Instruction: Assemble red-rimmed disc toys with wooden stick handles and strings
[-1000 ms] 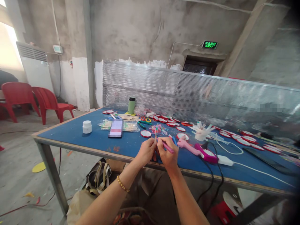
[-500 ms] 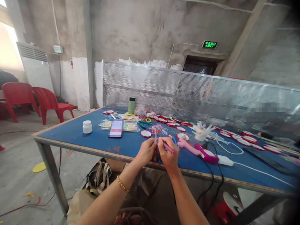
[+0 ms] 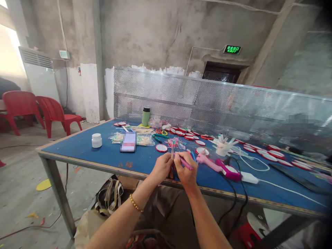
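At the table's front edge, my left hand [image 3: 161, 168] is closed on a thin pale wooden stick [image 3: 172, 151] with a green part near its top, held upright. My right hand [image 3: 186, 173] grips a purple-pink pen [image 3: 187, 165], its front end by the stick. Whether the pen touches the stick is too small to tell. Just beyond the hands lie a round white disc with a red rim [image 3: 161, 148] and a heap of small coloured pieces [image 3: 176, 142]. Blue pens [image 3: 192, 155] lie by my right hand.
A pink glue gun [image 3: 209, 162] and a magenta device with cables [image 3: 229, 170] lie to the right. Behind them stands a white cup of sticks [image 3: 222, 149]. Leftward are a phone [image 3: 128, 141], a white jar [image 3: 97, 140], pliers [image 3: 159, 139] and a green bottle [image 3: 145, 117].
Hardly anything differs. Both hands stay in place, still holding the stick and the pen, with only a slight shift of the right fingers.
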`<state>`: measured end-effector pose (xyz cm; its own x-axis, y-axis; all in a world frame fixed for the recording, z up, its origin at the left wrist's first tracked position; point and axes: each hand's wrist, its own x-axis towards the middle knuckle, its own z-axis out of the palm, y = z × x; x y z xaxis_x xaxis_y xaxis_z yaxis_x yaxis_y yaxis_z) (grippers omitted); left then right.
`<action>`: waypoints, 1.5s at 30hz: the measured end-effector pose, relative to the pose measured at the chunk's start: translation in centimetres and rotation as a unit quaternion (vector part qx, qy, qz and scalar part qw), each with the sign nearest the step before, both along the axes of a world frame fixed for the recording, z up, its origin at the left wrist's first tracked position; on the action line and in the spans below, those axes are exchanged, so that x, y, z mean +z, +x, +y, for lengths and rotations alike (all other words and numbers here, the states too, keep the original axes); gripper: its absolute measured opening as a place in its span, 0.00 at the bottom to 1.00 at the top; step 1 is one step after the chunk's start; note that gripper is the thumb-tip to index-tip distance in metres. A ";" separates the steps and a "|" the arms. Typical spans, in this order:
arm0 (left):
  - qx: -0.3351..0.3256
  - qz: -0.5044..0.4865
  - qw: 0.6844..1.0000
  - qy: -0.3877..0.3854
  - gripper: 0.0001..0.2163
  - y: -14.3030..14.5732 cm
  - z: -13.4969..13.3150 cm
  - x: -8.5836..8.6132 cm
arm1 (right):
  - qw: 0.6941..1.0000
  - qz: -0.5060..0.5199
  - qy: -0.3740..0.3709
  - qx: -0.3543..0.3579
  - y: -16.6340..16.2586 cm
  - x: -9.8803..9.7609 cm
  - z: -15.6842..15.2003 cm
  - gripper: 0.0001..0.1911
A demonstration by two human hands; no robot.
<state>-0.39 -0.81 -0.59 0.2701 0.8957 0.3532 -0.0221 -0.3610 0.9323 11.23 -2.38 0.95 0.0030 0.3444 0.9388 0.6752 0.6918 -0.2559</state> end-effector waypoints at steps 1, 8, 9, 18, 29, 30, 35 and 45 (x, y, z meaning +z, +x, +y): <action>0.000 0.000 1.000 -0.001 0.18 0.0 0.0 0.0 | 1.000 0.000 0.002 0.001 0.0 0.0 0.0 0.10; 0.000 -0.004 1.000 0.000 0.17 0.0 0.0 0.0 | 1.000 -0.002 -0.002 -0.004 0.0 0.0 0.1 0.10; 0.000 -0.005 1.000 -0.001 0.17 0.0 0.0 0.0 | 1.000 -0.004 -0.001 -0.002 0.0 0.0 0.1 0.10; -0.002 -0.004 1.000 -0.004 0.16 0.0 -0.2 0.2 | 1.000 -0.009 0.005 0.001 0.0 0.0 0.0 0.11; -0.004 -0.012 1.000 -0.003 0.17 0.0 -0.1 0.0 | 1.000 -0.007 0.017 0.007 -0.1 0.1 0.0 0.09; -0.005 -0.014 1.000 -0.002 0.17 0.0 -0.1 0.0 | 1.000 -0.007 0.019 0.006 -0.1 0.1 0.0 0.09; -0.012 -0.023 1.000 -0.001 0.18 0.1 -0.1 0.0 | 1.000 -0.011 0.025 -0.008 0.0 0.0 0.0 0.10; -0.012 -0.022 1.000 -0.006 0.17 0.1 -0.1 0.0 | 0.999 -0.013 0.033 -0.024 0.1 -0.1 0.3 0.11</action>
